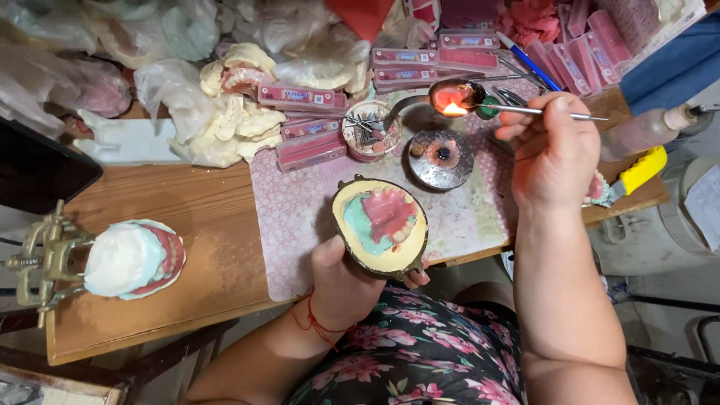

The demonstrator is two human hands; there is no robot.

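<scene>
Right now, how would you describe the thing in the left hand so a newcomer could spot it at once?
Start at the wooden table and its pink patterned mat. At the mat's near edge the left hand cups an oval metal flask half. Unlike the white cast on the brass articulator, it holds a pink denture base bedded in green and cream plaster.

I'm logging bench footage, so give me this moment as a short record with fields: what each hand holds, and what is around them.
left hand: left hand cups a metal denture flask half from below, with a pink wax denture base and teeth set in pale plaster
right hand: right hand holds a thin metal wax instrument, tip toward a spoon of pink wax with a small flame under it
between hands: round metal burner on a patterned mat
far left: brass articulator with plaster model on the wooden table
behind: pink tooth-card boxes
</scene>
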